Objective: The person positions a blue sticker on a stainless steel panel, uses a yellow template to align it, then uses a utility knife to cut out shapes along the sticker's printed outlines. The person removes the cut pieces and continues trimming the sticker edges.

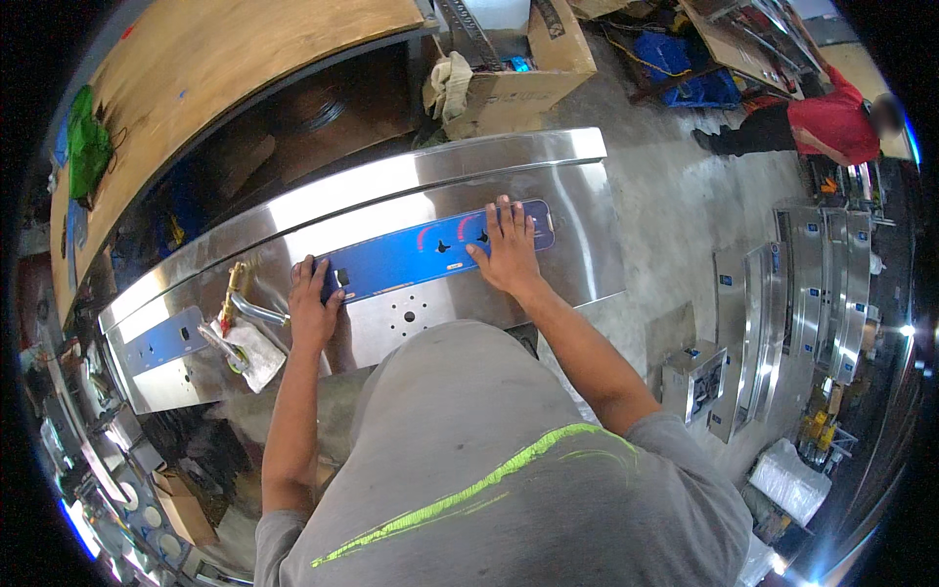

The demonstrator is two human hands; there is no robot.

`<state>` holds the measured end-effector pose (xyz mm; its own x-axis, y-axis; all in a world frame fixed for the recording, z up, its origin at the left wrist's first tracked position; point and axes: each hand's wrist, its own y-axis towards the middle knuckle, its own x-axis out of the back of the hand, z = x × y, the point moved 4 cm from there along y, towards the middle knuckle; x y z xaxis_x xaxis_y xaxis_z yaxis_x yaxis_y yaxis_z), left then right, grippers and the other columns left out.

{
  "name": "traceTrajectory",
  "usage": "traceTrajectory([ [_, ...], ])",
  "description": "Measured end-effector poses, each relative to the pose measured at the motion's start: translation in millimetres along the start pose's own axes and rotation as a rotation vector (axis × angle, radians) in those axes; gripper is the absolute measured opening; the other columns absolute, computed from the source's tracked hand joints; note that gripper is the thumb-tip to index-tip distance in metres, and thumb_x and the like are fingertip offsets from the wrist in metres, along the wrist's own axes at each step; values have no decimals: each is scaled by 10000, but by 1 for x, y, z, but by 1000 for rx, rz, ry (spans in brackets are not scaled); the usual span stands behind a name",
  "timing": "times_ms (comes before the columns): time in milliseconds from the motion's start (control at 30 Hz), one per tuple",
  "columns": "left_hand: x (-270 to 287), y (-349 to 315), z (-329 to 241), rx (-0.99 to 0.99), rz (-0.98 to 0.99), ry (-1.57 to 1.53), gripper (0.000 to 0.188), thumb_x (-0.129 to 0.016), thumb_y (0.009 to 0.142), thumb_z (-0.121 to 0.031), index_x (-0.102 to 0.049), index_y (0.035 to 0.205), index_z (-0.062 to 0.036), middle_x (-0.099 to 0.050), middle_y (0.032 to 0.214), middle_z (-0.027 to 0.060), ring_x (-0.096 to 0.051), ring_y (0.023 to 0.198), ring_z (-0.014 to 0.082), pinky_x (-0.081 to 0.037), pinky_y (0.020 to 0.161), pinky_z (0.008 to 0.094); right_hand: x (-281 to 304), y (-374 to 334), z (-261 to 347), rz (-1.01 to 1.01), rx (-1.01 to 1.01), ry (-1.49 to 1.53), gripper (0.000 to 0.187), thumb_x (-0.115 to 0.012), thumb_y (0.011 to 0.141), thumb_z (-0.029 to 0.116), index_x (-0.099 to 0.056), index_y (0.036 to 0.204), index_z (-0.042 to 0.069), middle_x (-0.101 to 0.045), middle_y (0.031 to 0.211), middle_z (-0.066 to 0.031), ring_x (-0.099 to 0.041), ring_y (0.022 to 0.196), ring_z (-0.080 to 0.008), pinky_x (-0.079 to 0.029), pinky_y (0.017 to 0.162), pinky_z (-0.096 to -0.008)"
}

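A brass tap and a white cloth sit at the left of the stainless steel panel. The left hand presses flat, fingers spread, on the left end of the blue label strip lying along the panel. The right hand lies open and flat on the strip's right end.

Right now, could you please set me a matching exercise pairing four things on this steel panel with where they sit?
Things:
1 left hand
2 right hand
3 brass tap
4 white cloth

Places:
A under the tap's spout
B flat on the blue label's right part
C at the blue label's left end
D left of the left hand

Pairs: 1-C, 2-B, 3-D, 4-A
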<state>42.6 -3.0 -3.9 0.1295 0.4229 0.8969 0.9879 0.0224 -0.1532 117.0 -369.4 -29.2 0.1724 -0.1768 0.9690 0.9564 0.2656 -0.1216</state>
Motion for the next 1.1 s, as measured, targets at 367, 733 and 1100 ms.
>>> traceTrajectory([
  [367, 0, -1, 2, 25, 9, 2, 668, -737, 846, -254, -495, 1453, -116, -359, 1571, 181, -299, 1458, 413, -285, 1178, 522, 2, -5, -50, -22, -126, 33, 912, -504, 963, 552, -192, 1539, -82, -157, 1622, -280, -145, 1508, -437, -126, 1225, -525],
  [733, -1, -4, 3, -31, -69, -40, 643, -738, 845, -252, -517, 1435, -123, -384, 1553, 187, -315, 1442, 424, -303, 1169, 516, 7, 8, -20, -46, 17, -1, 850, -469, 972, 568, -249, 1552, -13, -194, 1626, -243, -179, 1505, -422, -157, 1214, -539],
  [1100, 3, -5, 1, 21, -21, -5, 634, -730, 855, -272, -519, 1438, -139, -374, 1566, 175, -294, 1465, 394, -297, 1175, 508, 3, 5, -41, -127, 9, -55, 765, -512, 971, 516, -313, 1548, 56, -222, 1614, -245, -209, 1482, -453, -174, 1193, -587],
])
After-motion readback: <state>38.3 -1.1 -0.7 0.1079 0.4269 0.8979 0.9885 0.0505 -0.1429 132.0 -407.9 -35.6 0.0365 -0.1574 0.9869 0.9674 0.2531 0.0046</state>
